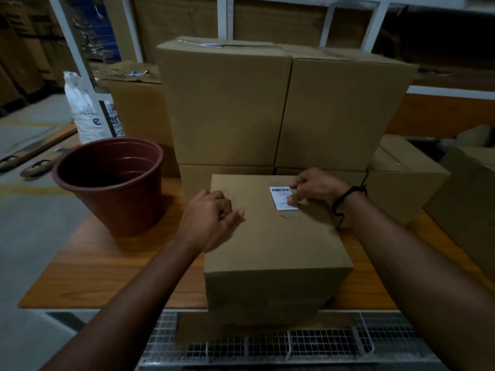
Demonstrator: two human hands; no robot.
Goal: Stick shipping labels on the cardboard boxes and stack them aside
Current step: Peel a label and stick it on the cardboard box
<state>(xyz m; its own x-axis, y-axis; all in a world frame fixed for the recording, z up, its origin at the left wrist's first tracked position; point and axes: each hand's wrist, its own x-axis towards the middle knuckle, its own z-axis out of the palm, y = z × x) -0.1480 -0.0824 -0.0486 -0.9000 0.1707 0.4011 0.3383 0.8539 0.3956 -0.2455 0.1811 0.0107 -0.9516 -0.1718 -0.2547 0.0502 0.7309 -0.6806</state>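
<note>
A cardboard box (pixel 276 245) stands on the wooden table (pixel 107 266) right in front of me. A white shipping label (pixel 281 196) with a barcode lies on the far right part of its top. My right hand (pixel 316 186) is at the label's right edge, thumb and fingertips touching it. My left hand (pixel 211 218) rests on the box's left top edge with its fingers loosely curled, holding nothing.
Two large cardboard boxes (pixel 281 108) are stacked behind on lower ones. A reddish-brown plastic pot (pixel 112 183) sits left on the table. Smaller boxes (pixel 401 180) stand at the right. A white sack (pixel 88 113) leans at back left. A wire grid (pixel 267 341) lies below the table edge.
</note>
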